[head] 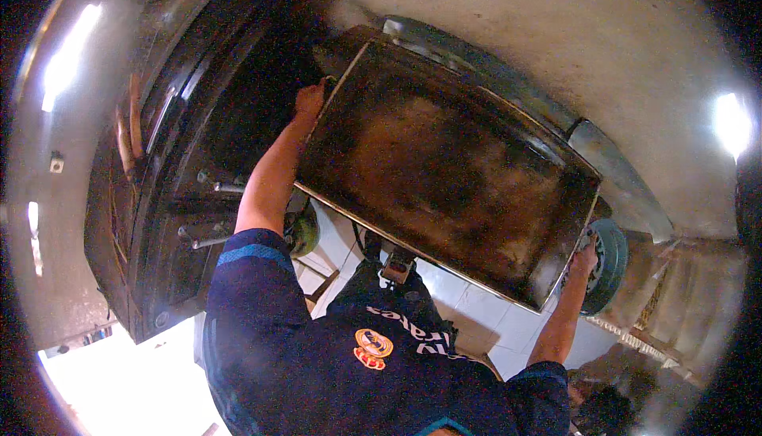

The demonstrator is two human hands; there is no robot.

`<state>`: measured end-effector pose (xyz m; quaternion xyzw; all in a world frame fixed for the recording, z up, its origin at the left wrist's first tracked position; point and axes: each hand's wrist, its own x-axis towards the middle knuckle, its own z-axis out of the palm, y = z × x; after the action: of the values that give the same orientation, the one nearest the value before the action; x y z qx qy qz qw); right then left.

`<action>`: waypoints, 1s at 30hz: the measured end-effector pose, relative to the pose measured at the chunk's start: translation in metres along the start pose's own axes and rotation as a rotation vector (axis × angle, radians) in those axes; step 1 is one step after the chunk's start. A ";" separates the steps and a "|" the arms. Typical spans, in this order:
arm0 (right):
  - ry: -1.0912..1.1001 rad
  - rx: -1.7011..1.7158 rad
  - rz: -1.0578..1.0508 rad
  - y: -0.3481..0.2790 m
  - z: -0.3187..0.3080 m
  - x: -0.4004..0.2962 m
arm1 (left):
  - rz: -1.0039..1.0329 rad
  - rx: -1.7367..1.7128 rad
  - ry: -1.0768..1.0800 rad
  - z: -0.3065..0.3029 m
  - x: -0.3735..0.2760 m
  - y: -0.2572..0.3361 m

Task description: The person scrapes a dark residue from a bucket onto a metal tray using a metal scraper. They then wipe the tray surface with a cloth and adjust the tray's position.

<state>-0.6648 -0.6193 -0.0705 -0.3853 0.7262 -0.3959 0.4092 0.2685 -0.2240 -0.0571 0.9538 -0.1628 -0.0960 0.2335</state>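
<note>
A large rectangular metal tray spans the middle of the view, tilted, with a thin pale rim and a brown, blotchy, darkened surface. My left hand grips its left short side, close to the upper corner. On the opposite short side, my right hand holds the rim near the lower corner. Both arms reach out wide around the tray. The fingers are partly hidden. A big dark metal cabinet, possibly an oven, rises just left of my left arm. Next to my right hand is a round blue-grey basin.
Metal handles project from the cabinet. Below the tray lie white floor tiles and a green rounded object. Grey curved panels stand behind the tray, by the wall. Another person's head appears at lower right.
</note>
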 end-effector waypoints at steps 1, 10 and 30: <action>0.075 0.042 0.076 -0.025 -0.020 0.017 | 0.037 -0.084 0.027 0.014 0.004 -0.002; -0.164 0.366 0.134 -0.026 -0.001 -0.088 | 0.127 0.105 -0.102 0.047 -0.013 -0.065; 0.015 0.139 0.252 0.004 0.071 -0.117 | -0.108 0.049 -0.120 0.056 0.007 -0.125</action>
<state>-0.5583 -0.5324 -0.0653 -0.2589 0.7427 -0.3937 0.4759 0.2933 -0.1446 -0.1664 0.9592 -0.1271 -0.1612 0.1944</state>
